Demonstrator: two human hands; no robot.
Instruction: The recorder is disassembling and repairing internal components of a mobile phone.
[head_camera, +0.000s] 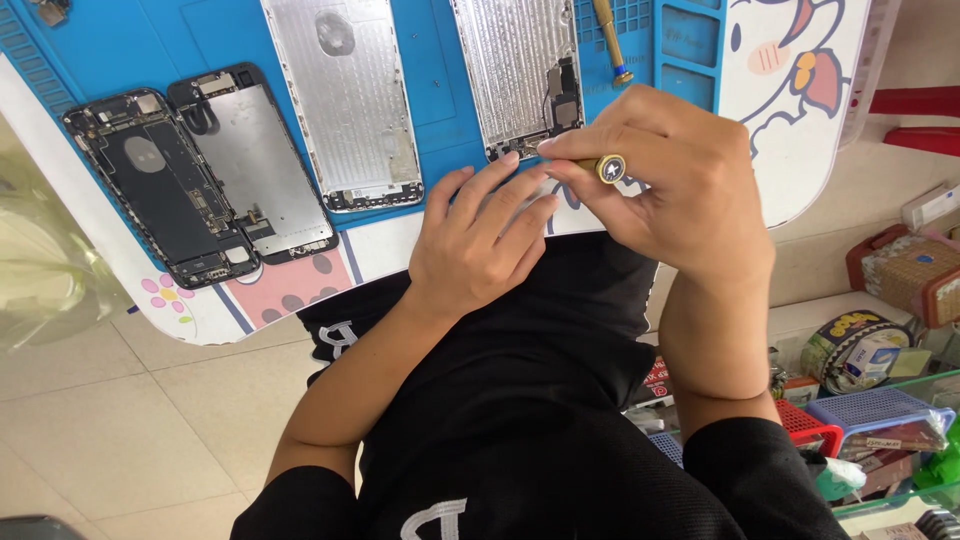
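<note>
A brass-handled screwdriver is gripped in the right hand at the near edge of a phone-repair bench.

The right-hand fingers are closed around the screwdriver handle, its round end cap turned toward the camera; the tip is hidden, so what it touches cannot be told. The left hand is laid flat just beside them, fingers loosely spread and holding nothing, the fingertips touching or nearly touching the bottom edge of a silver phone back housing. A second silver housing is seen farther out from the left fingers, and beyond it a dark opened phone with its detached display panel alongside. All are laid on a blue repair mat. Another brass-handled tool lies just past the right fingers.
</note>
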